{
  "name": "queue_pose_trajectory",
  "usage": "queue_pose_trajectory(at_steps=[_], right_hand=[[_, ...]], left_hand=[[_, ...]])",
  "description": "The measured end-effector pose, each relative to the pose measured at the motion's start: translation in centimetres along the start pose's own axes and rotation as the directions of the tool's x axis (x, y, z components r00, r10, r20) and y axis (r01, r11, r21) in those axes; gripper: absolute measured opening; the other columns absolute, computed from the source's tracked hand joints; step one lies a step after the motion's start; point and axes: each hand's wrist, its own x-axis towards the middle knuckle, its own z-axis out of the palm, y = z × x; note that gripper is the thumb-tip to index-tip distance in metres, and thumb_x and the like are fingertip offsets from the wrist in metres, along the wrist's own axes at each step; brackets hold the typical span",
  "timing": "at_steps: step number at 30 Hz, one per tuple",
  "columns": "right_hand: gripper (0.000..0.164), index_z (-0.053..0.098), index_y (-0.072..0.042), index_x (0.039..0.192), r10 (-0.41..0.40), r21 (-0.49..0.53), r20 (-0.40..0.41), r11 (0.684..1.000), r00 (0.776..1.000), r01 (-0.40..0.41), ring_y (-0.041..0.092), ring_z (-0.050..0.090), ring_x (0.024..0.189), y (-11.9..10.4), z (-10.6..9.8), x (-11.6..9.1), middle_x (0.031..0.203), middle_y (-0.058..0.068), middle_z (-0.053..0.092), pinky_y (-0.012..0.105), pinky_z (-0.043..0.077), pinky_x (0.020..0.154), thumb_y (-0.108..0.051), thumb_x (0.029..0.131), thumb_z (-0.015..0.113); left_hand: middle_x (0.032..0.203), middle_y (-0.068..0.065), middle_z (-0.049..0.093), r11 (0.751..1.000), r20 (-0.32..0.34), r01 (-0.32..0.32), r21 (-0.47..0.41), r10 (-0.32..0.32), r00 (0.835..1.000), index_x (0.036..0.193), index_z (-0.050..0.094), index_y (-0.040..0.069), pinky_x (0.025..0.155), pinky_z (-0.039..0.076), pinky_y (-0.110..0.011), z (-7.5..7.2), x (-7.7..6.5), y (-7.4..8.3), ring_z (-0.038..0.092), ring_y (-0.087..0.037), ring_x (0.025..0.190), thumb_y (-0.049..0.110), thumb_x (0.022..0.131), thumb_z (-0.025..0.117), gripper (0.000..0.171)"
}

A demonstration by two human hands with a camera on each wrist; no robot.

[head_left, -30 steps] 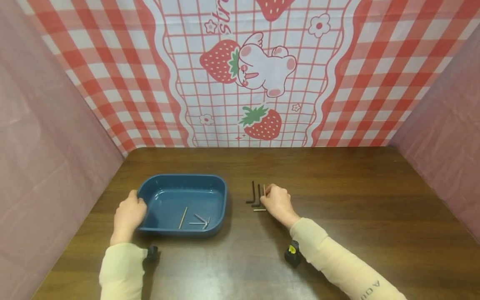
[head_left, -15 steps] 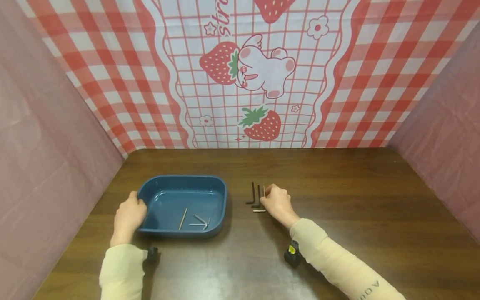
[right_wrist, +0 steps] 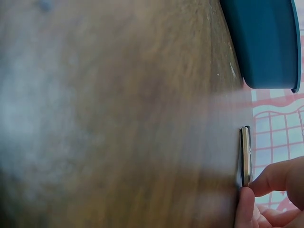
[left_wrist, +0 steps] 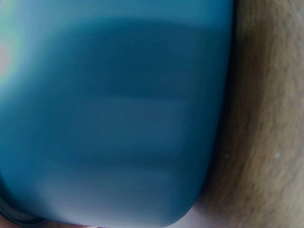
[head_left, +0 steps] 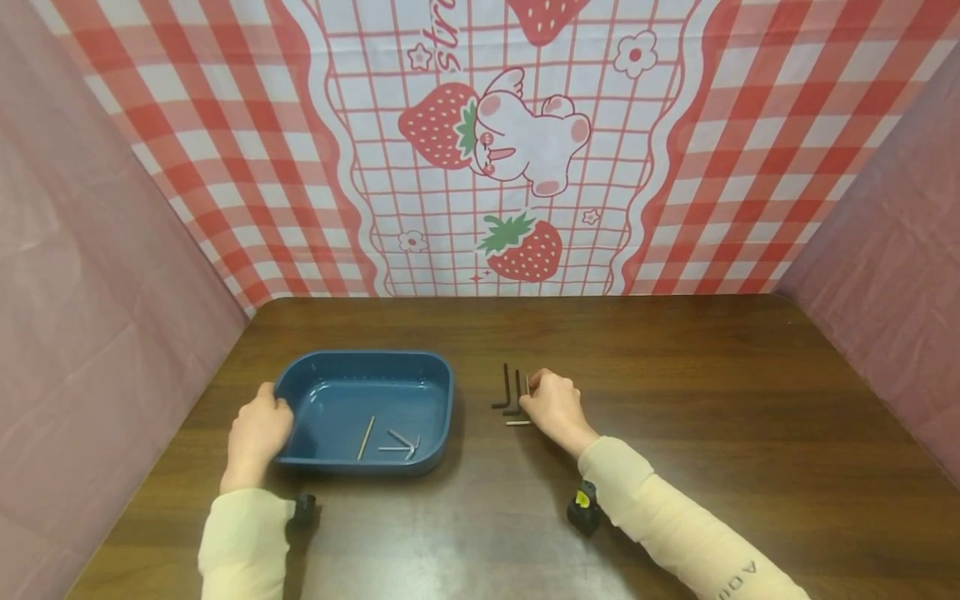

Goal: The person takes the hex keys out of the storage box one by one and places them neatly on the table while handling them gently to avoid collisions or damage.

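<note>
My left hand (head_left: 257,433) grips the left rim of a blue tray (head_left: 375,353) in the head view. My right hand (head_left: 557,408) is at a gold-coloured hex key (head_left: 517,423) on the table, with thumb and finger pinching it near its bend, which they hide. In the right wrist view the thumb and a finger meet at the end of the gold hex key (right_wrist: 246,159). Two black hex keys (head_left: 507,387) lie side by side just left of the hand. Inside the tray are a thin gold-coloured rod (head_left: 366,438) and a small cluster of silver hex keys (head_left: 397,450).
The brown wooden table (head_left: 675,358) runs back to a red-and-white strawberry cloth (head_left: 525,250). Pink curtains (head_left: 112,250) hang at both sides. The tray's wall (left_wrist: 133,128) fills most of the left wrist view, with the table beside it.
</note>
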Motion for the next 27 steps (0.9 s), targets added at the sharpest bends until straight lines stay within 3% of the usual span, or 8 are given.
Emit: queue_pose_trajectory(at_steps=[27], right_hand=[[0.03,0.061,0.0,0.101,0.017,0.016,0.008,1.0,1.0,-0.017,0.022,0.062,0.073,-0.08,0.06,-0.08,0.076,0.005,0.065,0.044,0.048,0.074,-0.014,0.074,0.062]], left_hand=[[0.125,-0.04,0.04,1.0,0.017,0.001,0.003,-0.001,1.0,0.133,0.029,-0.008,0.083,0.038,-0.062,-0.13,-0.04,-0.01,0.042,-0.059,0.106,0.017,0.092,0.023,0.048]])
